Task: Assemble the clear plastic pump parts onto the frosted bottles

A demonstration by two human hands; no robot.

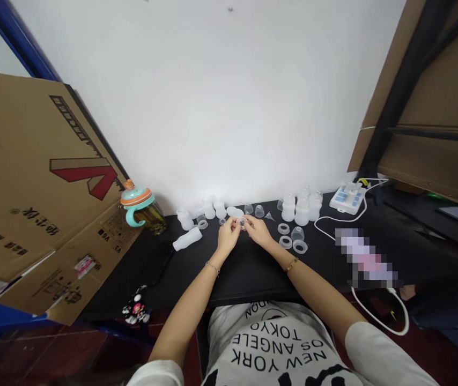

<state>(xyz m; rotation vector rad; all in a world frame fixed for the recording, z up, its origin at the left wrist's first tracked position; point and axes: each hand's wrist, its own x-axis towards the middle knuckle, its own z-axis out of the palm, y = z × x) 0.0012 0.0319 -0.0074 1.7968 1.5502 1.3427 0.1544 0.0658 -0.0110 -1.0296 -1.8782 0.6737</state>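
Over the middle of the black table (233, 273), my left hand (229, 235) and my right hand (258, 230) meet around a small clear bottle collar ring (241, 221). Fingers of both hands pinch its sides; whether a nipple sits in it I cannot make out. Beyond my hands lie white oval pieces (235, 212) and clear domed caps (258, 210). Left of my left hand, a translucent baby bottle (187, 239) lies on its side. To the right, loose collar rings (286, 242) lie flat beside a domed cap (297, 234).
Several assembled baby bottles (302, 209) stand at the back right, and open bottles (185, 219) at the back left. A teal-lidded jug (142, 209) is by a cardboard box (31, 187). A power strip (348, 198), white cable (327, 219) and blurred-out device (368, 257) occupy the right.
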